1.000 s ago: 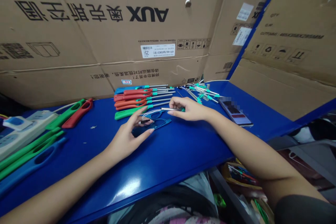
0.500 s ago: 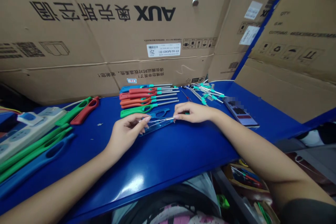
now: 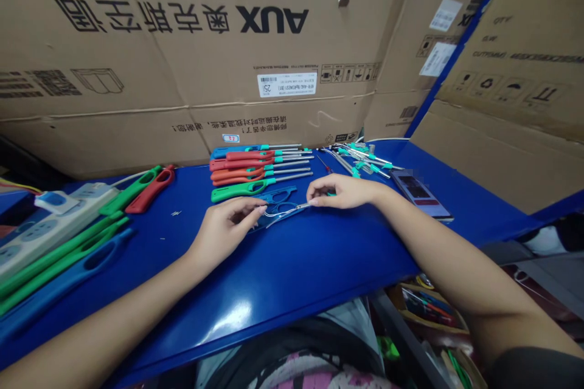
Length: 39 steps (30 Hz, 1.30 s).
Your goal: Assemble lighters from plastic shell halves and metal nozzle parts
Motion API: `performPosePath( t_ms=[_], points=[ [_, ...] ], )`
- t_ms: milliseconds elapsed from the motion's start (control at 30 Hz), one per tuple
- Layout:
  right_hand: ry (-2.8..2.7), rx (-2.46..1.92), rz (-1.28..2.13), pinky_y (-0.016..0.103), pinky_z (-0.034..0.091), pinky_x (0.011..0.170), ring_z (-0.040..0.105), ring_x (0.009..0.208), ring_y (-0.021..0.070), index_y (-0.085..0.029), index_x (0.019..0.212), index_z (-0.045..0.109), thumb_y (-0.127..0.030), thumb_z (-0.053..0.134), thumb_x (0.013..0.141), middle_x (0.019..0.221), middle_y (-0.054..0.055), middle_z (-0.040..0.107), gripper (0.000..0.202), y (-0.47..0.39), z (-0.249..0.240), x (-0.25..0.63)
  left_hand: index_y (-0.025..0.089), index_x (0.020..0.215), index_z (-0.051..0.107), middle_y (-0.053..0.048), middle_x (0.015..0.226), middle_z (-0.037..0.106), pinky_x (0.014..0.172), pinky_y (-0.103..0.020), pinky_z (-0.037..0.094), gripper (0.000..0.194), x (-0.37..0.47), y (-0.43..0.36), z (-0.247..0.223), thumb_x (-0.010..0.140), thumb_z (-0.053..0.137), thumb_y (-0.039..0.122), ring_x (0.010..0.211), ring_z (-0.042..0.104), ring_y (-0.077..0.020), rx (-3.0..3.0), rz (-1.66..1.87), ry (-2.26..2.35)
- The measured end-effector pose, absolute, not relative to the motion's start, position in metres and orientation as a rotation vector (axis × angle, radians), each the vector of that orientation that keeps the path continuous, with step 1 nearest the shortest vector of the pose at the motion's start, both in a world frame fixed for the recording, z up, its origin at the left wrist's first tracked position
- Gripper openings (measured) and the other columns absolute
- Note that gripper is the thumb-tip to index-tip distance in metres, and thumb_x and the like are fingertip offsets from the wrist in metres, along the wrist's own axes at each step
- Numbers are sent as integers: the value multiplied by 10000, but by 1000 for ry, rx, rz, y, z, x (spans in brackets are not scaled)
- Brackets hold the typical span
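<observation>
Thumb against fingertips, the left hand (image 3: 230,223) pinches thin white wires (image 3: 276,214) and the right hand (image 3: 345,191) the slim silver metal tube (image 3: 303,206), apparently keeping both aligned above blue plastic handle shells (image 3: 279,196) on the glossy blue table (image 3: 314,261).

Bright metal on slim tube (image 3: 302,206), smooth, catching light; thin wires (image 3: 279,214) beside it, white, plastic-coated by look. Blue handle shell (image 3: 281,195): smooth moulded plastic. Over to green lighter handle (image 3: 237,190), plastic too, soft sheen, teal plastic collar (image 3: 271,181), grey metal barrel (image 3: 294,174). Tabletop (image 3: 283,273) glossy, smooth, throwing back white glare! Behind, cardboard panel (image 3: 191,82), matt, creased; paper label (image 3: 286,84) smooth. Power strip (image 3: 57,225): pale hard plastic. Phone screen (image 3: 413,185) slick, glass-like. Dark sleeve (image 3: 529,371), matt cloth.
</observation>
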State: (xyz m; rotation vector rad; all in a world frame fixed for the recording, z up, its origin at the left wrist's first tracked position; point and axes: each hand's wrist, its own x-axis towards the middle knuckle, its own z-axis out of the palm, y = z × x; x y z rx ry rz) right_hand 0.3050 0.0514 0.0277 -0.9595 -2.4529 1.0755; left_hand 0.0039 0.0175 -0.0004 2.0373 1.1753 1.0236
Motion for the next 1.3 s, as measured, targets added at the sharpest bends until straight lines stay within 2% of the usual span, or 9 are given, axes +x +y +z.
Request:
performPosePath(
  t_ms=[133, 300, 500, 667, 867, 1300],
  points=[
    [-2445, -979, 1112, 274, 446, 705, 549, 742, 133, -166, 965, 664, -451, 639, 901, 825, 13, 631, 293, 50, 29, 306, 198, 1021, 770, -59, 910, 761, 634, -288, 571, 337, 2, 21, -1, 899, 640, 485, 678, 701, -181, 2107, 973, 1145],
    [-2479, -968, 1005, 293, 462, 753, 589, 805, 148, -164, 942, 678, -432, 626, 914, 893, 34, 678, 275, 53, 30, 310, 178, 1112, 748, -66, 940, 755, 666, -287, 566, 338, -1, 26, -6, 947, 585, 424, 719, 699, -176, 2207, 941, 1076],
    [-2497, -962, 872, 315, 488, 819, 636, 867, 161, -161, 926, 699, -355, 644, 913, 930, 47, 708, 202, 56, 26, 310, 179, 982, 767, -71, 976, 746, 793, -294, 565, 216, -1, 27, -5, 934, 625, 334, 888, 702, -196, 2434, 1000, 1023],
    [-2527, -936, 758, 336, 499, 852, 624, 872, 165, -145, 905, 716, -336, 643, 918, 940, 68, 683, 205, 60, 22, 310, 187, 987, 772, -69, 968, 734, 773, -293, 567, 189, 1, 28, -7, 925, 644, 311, 885, 692, -192, 2475, 1002, 1033],
    [-2539, -989, 746, 311, 506, 781, 624, 822, 154, -153, 938, 729, -295, 657, 910, 917, 55, 695, 162, 60, 21, 311, 180, 994, 773, -62, 949, 737, 724, -275, 561, 193, 3, 30, -11, 926, 646, 309, 830, 690, -176, 2460, 946, 1028],
    [-2706, -968, 429, 343, 471, 871, 602, 940, 194, -170, 870, 739, -212, 647, 919, 899, 52, 711, 113, 58, 23, 305, 181, 977, 783, -64, 950, 750, 758, -293, 574, 224, 3, 32, -17, 927, 637, 344, 836, 696, -180, 2434, 957, 1031]
  ],
)
